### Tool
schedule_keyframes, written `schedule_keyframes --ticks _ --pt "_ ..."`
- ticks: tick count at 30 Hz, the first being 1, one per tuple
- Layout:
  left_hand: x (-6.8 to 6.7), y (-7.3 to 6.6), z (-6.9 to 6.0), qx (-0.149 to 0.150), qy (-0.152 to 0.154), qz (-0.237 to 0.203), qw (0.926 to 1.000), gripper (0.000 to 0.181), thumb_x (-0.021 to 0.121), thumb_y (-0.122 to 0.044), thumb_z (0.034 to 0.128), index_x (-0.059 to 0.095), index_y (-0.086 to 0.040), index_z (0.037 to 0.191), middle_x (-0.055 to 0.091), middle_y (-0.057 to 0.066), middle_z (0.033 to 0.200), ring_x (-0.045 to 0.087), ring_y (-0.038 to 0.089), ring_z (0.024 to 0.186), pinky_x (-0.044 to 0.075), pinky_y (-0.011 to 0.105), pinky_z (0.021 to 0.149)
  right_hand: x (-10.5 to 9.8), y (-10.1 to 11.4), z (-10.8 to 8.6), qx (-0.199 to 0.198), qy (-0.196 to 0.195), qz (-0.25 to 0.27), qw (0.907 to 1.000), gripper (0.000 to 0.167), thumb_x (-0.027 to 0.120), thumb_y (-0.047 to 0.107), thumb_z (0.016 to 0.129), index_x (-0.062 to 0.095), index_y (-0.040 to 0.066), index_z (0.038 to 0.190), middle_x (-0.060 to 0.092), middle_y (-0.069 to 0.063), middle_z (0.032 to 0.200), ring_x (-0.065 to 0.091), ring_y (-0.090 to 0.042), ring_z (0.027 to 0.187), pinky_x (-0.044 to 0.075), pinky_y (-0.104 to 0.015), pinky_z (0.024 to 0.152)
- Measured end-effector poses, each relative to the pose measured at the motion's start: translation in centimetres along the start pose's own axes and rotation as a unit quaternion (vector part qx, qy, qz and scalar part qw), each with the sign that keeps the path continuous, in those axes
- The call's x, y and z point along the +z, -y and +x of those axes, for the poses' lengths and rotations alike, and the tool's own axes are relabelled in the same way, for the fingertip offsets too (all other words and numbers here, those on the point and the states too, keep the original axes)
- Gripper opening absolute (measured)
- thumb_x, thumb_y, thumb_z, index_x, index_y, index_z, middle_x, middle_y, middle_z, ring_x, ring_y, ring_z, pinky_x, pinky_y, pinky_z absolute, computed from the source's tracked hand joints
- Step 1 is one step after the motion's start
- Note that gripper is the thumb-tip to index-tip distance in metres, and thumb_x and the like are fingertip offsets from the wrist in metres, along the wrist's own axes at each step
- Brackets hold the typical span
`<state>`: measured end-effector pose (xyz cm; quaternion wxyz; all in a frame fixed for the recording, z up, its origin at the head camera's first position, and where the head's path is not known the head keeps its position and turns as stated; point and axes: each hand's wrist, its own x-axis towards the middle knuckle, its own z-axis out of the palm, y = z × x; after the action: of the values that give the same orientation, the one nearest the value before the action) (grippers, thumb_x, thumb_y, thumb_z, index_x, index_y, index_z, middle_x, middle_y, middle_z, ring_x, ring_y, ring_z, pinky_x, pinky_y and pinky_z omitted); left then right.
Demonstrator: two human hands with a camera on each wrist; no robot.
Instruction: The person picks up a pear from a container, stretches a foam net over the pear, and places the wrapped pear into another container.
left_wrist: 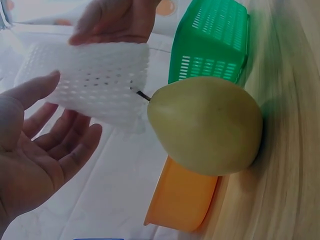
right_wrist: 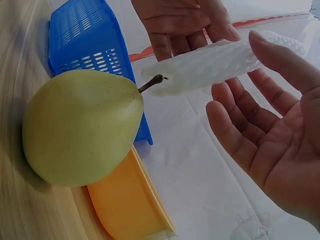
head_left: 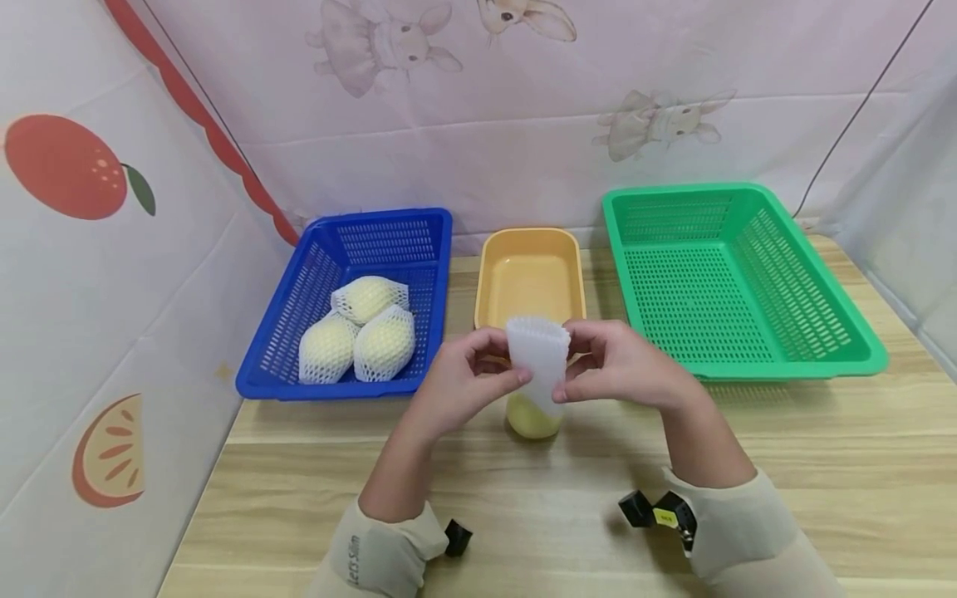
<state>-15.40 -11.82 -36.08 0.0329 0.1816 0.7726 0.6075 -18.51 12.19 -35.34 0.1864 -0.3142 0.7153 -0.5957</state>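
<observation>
A white foam net sleeve (head_left: 537, 357) is pinched between thumb and fingers of both hands, the left hand (head_left: 467, 378) on one side and the right hand (head_left: 624, 365) on the other. Below it a yellow-green pear (left_wrist: 207, 125) stands upright on the table, stem up. In the right wrist view the stem (right_wrist: 152, 83) of the pear (right_wrist: 82, 127) reaches the sleeve's lower end, while the fruit's body is outside it. The head view shows only the pear's lower part, the rest being hidden behind the sleeve.
A blue basket (head_left: 257, 365) at the left holds three pears (head_left: 385, 342) in foam nets. Behind the hands sits an orange tray (head_left: 529, 286). On the right is a green basket (head_left: 748, 368). Fabric walls (head_left: 523, 158) border the wooden table (head_left: 299, 498) at the back and sides.
</observation>
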Motion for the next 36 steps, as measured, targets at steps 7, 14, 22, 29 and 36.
schedule_keyframes --ticks 7,14,22,29,36 --pt "-0.2 0.0 0.0 -0.005 0.022 0.025 0.9994 0.030 0.078 -0.013 0.0840 0.067 -0.009 0.111 0.069 0.005 0.107 0.067 0.019 0.096 0.058 0.036 0.086 -0.1 -0.1 0.0 0.013 0.015 -0.053 0.9984 0.043 0.085 0.008 0.073 0.064 0.009 0.110 0.066 -0.009 0.104 0.067 -0.026 0.091 0.059 -0.040 0.079" --pt "-0.2 0.2 0.0 -0.013 0.051 0.059 0.9969 0.037 0.080 -0.012 0.0814 0.066 -0.011 0.115 0.069 0.001 0.109 0.066 0.018 0.100 0.056 0.036 0.089 -0.2 0.0 0.0 0.016 0.020 -0.091 0.9955 0.048 0.087 0.011 0.071 0.064 0.013 0.113 0.066 -0.005 0.105 0.064 -0.025 0.093 0.057 -0.038 0.081" --pt "0.3 0.7 0.1 -0.003 0.100 0.110 0.9889 0.042 0.080 -0.010 0.0819 0.064 -0.014 0.120 0.067 -0.003 0.114 0.063 0.015 0.105 0.055 0.040 0.093 -0.2 -0.2 0.1 0.011 0.038 -0.120 0.9920 0.049 0.085 0.008 0.072 0.064 0.018 0.115 0.066 -0.001 0.104 0.061 -0.024 0.094 0.057 -0.041 0.080" --pt "0.5 0.9 0.0 -0.020 0.111 0.136 0.9843 0.045 0.079 -0.009 0.0824 0.062 -0.014 0.124 0.067 -0.001 0.117 0.063 0.015 0.107 0.055 0.041 0.092 -0.2 -0.3 0.2 0.025 0.056 -0.148 0.9871 0.049 0.083 0.006 0.073 0.063 0.019 0.116 0.066 0.002 0.106 0.061 -0.021 0.098 0.056 -0.042 0.084" --pt "0.8 1.1 0.1 0.003 0.120 0.193 0.9739 0.037 0.080 -0.008 0.0810 0.067 -0.018 0.115 0.069 -0.007 0.110 0.063 0.008 0.100 0.053 0.030 0.091 0.0 -0.4 0.3 0.022 0.075 -0.171 0.9821 0.047 0.080 0.004 0.075 0.063 0.018 0.117 0.066 0.004 0.105 0.062 -0.017 0.098 0.055 -0.044 0.085"
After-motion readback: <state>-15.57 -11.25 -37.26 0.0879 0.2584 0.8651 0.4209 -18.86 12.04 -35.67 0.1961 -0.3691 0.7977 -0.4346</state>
